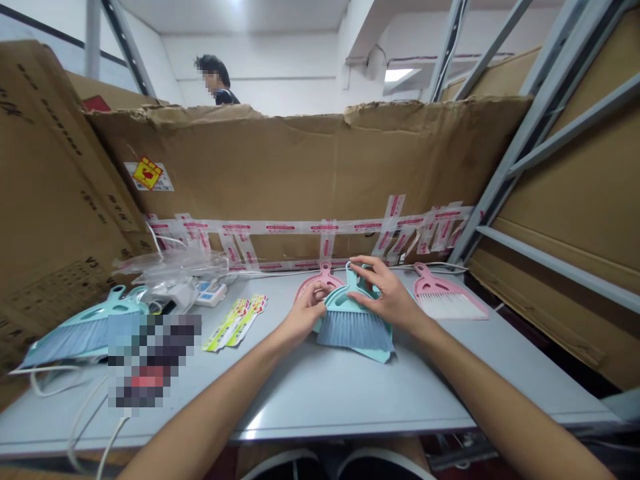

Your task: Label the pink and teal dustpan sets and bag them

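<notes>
A teal hand brush [356, 328] with grey-blue bristles lies over a teal dustpan [383, 357], in front of me at the middle of the table. My left hand [314, 305] is closed on the brush's left corner, thumb in front and fingers curled. At the handle, my right hand [383, 290] has its thumb on the brush and its fingers near the handle's top, gripping it. Behind my left hand, a pink dustpan [326, 272] is partly hidden. Another pink dustpan with a white-bristled brush [447, 300] lies to the right.
On the left lies another teal brush-and-dustpan set [90, 327]. Two green-yellow label cards [237, 325], a white power strip [210, 293], clear plastic bags [175, 267] and white cables [75, 427] are nearby. A cardboard wall [300, 167] closes the back; beyond it, a person [215, 77].
</notes>
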The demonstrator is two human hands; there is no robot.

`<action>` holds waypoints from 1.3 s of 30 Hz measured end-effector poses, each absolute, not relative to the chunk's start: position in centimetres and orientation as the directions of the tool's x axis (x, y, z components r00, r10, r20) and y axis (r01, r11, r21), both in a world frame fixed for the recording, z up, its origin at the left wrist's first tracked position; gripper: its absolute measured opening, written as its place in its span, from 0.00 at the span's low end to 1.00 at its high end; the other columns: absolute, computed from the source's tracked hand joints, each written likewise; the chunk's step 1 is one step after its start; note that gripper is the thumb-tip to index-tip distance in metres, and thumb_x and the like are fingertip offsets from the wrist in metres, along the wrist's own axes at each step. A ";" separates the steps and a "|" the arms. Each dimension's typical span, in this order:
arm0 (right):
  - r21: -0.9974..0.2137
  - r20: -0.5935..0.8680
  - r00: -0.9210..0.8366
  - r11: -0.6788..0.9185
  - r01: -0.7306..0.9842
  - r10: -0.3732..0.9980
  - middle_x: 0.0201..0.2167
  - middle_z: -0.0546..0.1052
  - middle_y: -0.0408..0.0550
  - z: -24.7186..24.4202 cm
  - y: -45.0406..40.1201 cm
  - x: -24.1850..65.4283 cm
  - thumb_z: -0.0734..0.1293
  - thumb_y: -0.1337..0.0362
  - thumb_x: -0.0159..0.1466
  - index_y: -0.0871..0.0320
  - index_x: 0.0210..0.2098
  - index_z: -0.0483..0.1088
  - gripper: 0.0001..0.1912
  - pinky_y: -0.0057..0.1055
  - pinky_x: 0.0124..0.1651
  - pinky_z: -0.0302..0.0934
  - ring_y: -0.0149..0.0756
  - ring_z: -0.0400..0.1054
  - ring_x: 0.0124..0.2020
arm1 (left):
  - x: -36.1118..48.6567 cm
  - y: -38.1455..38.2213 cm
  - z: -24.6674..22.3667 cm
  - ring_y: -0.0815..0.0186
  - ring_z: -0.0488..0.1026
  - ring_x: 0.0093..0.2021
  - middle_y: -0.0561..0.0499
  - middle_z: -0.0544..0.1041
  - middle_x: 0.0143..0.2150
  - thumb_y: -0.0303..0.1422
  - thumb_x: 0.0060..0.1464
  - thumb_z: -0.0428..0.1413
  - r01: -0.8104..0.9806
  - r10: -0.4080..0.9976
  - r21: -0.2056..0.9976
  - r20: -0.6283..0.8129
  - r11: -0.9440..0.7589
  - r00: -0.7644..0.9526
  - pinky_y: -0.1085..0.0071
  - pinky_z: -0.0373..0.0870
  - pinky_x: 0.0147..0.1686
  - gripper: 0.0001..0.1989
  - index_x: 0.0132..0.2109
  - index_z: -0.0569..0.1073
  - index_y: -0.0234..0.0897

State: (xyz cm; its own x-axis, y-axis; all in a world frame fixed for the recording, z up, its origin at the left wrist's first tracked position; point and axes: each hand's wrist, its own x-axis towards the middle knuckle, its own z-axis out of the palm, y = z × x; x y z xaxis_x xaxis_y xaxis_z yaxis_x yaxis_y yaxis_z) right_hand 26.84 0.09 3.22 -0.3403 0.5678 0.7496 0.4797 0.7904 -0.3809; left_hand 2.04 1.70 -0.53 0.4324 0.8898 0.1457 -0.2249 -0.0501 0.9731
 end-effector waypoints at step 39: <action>-0.910 0.350 -0.200 0.383 0.157 0.915 0.55 0.82 0.51 1.2 0.7 24.8 0.78 0.51 0.65 0.53 0.68 0.72 0.35 0.46 0.67 0.69 0.47 0.77 0.57 | 2.8 0.0 -0.4 0.45 0.78 0.64 0.44 0.86 0.60 0.53 0.64 0.67 -0.105 0.873 0.979 0.203 -0.174 0.444 0.51 0.69 0.68 0.26 0.59 0.86 0.41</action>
State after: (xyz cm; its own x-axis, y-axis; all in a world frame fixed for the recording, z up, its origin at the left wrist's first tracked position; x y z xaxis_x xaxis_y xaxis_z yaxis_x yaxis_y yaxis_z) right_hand 24.78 0.65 1.18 -0.2000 0.9150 0.3505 0.1575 0.3831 -0.9102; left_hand 2.83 0.00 -0.36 0.4443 0.8726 0.2030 -0.1053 -0.1742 0.9791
